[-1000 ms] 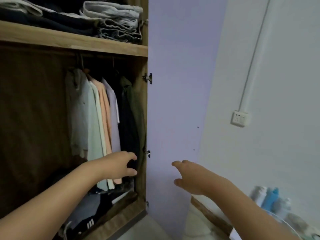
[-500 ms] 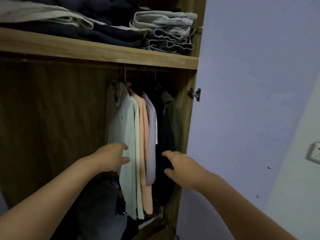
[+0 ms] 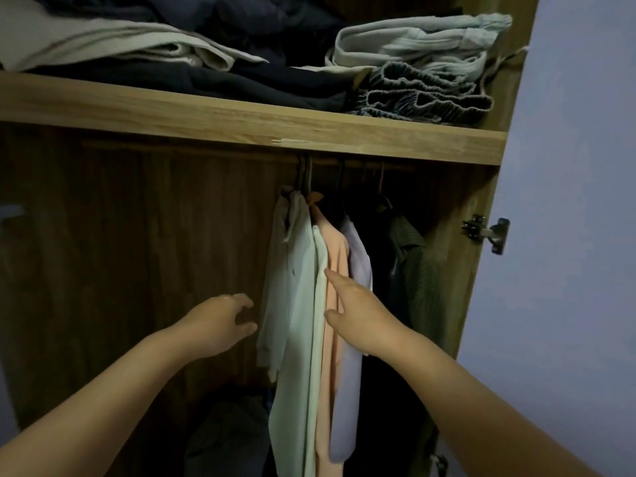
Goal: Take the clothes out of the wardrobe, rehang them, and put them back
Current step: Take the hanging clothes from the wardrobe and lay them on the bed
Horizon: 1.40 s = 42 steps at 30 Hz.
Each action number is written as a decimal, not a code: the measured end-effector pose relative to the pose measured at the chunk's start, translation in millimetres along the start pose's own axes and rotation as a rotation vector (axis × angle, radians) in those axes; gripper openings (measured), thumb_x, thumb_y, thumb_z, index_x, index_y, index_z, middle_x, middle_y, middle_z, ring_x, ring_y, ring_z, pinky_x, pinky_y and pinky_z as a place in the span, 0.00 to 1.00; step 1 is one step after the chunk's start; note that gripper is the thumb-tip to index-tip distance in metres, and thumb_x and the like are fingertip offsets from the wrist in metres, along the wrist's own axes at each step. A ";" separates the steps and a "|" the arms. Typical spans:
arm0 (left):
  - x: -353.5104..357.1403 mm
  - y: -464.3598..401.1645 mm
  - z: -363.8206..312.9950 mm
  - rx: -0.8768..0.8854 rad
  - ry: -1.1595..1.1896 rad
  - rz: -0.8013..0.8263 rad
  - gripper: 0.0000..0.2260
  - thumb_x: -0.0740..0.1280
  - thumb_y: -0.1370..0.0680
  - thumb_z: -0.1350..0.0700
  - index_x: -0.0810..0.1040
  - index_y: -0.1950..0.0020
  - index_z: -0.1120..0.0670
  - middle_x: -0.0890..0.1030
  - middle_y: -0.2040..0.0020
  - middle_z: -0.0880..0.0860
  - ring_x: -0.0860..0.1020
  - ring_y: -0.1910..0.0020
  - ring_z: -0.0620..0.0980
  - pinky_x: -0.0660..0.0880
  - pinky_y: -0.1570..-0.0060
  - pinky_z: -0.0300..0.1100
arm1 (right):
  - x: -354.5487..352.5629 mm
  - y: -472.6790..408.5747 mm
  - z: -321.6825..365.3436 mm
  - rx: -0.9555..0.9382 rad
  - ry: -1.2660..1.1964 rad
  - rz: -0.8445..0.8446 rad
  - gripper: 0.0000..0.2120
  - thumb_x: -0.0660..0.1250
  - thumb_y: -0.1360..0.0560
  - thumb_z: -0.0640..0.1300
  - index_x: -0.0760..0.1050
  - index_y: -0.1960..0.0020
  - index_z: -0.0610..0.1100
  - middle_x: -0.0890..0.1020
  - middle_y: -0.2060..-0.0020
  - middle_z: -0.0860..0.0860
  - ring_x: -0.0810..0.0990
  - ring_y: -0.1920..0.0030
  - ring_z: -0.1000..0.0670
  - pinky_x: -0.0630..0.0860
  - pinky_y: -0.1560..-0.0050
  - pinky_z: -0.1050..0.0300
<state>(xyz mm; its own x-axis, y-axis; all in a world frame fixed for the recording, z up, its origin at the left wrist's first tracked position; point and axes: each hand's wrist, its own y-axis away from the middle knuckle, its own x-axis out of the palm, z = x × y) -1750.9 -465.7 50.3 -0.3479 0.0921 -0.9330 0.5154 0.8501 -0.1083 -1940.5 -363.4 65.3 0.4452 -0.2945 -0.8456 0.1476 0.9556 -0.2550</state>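
Wooden wardrobe [image 3: 220, 235]: shirts [image 3: 309, 304] hang lengthwise straight down from rail, right half. Shelf [image 3: 241, 122] above holds folded clothes [image 3: 413, 63]. Left hand [image 3: 220, 321] loosely curled, empty, beside shirts; right hand [image 3: 358, 315] fingers extended, touching shirts.

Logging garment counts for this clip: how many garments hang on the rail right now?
6 at least, left to right: white shirt, pale green, peach, lilac, black, olive. The dark section may hide more.
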 end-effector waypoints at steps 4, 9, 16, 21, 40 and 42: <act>-6.3 -36.9 15.9 -0.002 -0.012 -0.027 0.23 0.64 0.22 0.48 0.64 0.29 0.50 0.71 0.32 0.49 0.71 0.35 0.46 0.71 0.40 0.38 | 12.3 -48.7 -4.3 -0.041 -0.105 -0.038 0.35 0.61 0.23 0.40 0.46 0.22 0.48 0.57 0.24 0.51 0.57 0.26 0.52 0.57 0.26 0.56; -16.2 -87.2 36.6 0.059 0.022 -0.046 0.22 0.64 0.23 0.48 0.65 0.29 0.49 0.72 0.33 0.49 0.72 0.36 0.45 0.71 0.42 0.36 | 24.5 -101.6 -5.8 -0.026 -0.181 -0.145 0.35 0.61 0.25 0.38 0.49 0.23 0.50 0.63 0.27 0.53 0.67 0.31 0.53 0.67 0.33 0.59; -27.7 -146.4 75.7 0.095 0.132 -0.044 0.22 0.64 0.22 0.49 0.65 0.29 0.49 0.71 0.32 0.49 0.72 0.36 0.45 0.72 0.40 0.38 | 48.1 -161.4 11.4 0.122 -0.613 -0.205 0.25 0.59 0.21 0.41 0.58 0.26 0.49 0.78 0.41 0.52 0.79 0.45 0.54 0.75 0.42 0.58; -26.0 -171.9 94.9 0.121 0.191 -0.071 0.20 0.63 0.22 0.50 0.66 0.31 0.49 0.73 0.35 0.49 0.74 0.44 0.42 0.71 0.51 0.31 | 56.2 -203.4 39.2 0.234 -1.000 -0.148 0.15 0.57 0.19 0.48 0.68 0.33 0.47 0.79 0.50 0.55 0.78 0.52 0.58 0.75 0.54 0.65; -40.8 -203.5 97.6 0.201 0.434 -0.230 0.13 0.61 0.21 0.60 0.72 0.36 0.54 0.75 0.45 0.50 0.72 0.49 0.44 0.67 0.50 0.35 | 30.7 -224.2 47.8 0.102 -1.597 -0.325 0.26 0.53 0.26 0.23 0.71 0.39 0.49 0.80 0.47 0.41 0.81 0.51 0.41 0.79 0.54 0.50; -42.8 -206.4 95.5 0.211 0.434 -0.240 0.13 0.61 0.21 0.60 0.73 0.37 0.55 0.77 0.44 0.52 0.72 0.50 0.45 0.67 0.52 0.36 | 31.2 -223.2 46.6 0.076 -1.629 -0.303 0.26 0.53 0.26 0.24 0.72 0.41 0.50 0.81 0.51 0.43 0.82 0.55 0.43 0.80 0.57 0.52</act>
<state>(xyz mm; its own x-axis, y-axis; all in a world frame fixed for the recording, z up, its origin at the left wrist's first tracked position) -1767.6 -694.6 79.8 -0.7437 0.1520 -0.6509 0.5122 0.7553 -0.4088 -1918.3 -586.4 117.7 0.7839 -0.2067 0.5854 0.4139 0.8768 -0.2446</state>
